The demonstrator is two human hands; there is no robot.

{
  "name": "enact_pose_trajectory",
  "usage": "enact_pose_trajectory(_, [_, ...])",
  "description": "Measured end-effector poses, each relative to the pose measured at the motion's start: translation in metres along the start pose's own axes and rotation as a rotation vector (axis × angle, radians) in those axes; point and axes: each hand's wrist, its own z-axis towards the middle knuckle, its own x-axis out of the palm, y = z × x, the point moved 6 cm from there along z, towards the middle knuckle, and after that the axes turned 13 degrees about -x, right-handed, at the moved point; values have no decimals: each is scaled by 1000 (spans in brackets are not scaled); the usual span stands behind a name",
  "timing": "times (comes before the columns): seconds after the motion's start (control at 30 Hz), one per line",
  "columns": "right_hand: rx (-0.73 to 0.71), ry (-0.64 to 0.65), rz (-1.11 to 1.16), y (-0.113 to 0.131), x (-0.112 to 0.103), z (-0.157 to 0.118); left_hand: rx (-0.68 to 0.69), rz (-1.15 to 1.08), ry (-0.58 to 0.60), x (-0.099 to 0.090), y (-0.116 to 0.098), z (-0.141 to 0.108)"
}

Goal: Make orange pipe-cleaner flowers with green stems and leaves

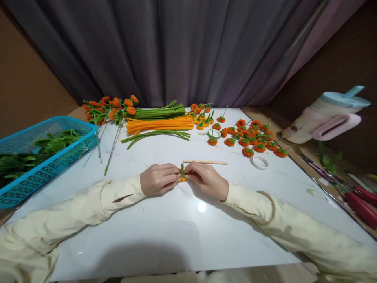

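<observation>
Near the middle of the white table, my left hand [161, 179] and my right hand [207, 180] meet over a small pipe-cleaner flower [182, 179]. Its yellow-orange part points down toward the table and a green stub stands up between my fingertips. Both hands pinch it, one from each side; the fingertips partly cover it. Just beyond my right hand lies a thin wooden stick [205, 162]. Behind my hands are a bundle of orange pipe cleaners [159, 125] and some green pipe cleaners [159, 114].
A blue basket [50, 161] of green leaf pieces stands at left. Orange flowers on stems [113, 106] lie at the back left. Several orange flower heads [250, 135] and a white tape roll [259, 162] sit right. A tumbler [324, 114] and red-handled pliers [361, 206] are beyond the right edge.
</observation>
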Motion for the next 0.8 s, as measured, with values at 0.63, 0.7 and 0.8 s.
enact_pose_trajectory(0.63, [-220,459,-606,13,13,-2,258,-85,167,2,-1,0])
enact_pose_trajectory(0.7, [-224,509,-657,13,15,-2,164,-150,197,2,2,3])
enact_pose_trajectory(0.8, [-236,586,-714,12,18,-1,-8,-270,240,5,7,8])
